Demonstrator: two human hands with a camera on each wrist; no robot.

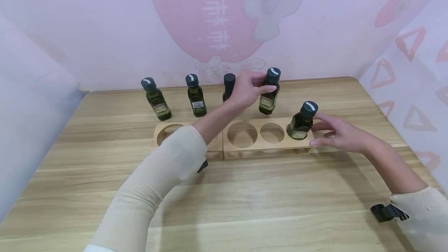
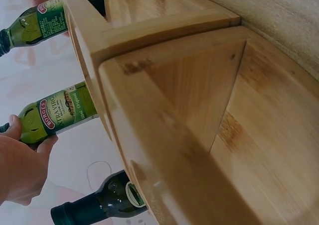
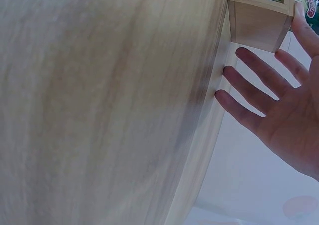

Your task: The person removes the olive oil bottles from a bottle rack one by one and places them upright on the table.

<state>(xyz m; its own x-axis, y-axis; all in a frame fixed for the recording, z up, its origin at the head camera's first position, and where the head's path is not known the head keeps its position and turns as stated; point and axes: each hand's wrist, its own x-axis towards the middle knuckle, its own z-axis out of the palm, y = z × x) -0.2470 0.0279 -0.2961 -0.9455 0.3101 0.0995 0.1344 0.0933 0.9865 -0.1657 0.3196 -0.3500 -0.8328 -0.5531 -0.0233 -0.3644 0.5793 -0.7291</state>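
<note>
My left hand grips a green olive oil bottle near its neck, behind the wooden rack. In the left wrist view, thumb and fingers lie around that bottle's upper part, its Borges label showing. Another olive oil bottle stands in the rack's right-end hole, leaning slightly. Beside that end is my right hand, fingers spread. Its thumb touches the rack's end corner in the right wrist view, and nothing is held. My left forearm hides part of the rack's left half.
Behind the rack stand a bottle at left, a second bottle, and a dark-capped bottle partly hidden by my left hand. Round holes, one large and one smaller, open in the rack's top. A printed wall rises behind the table.
</note>
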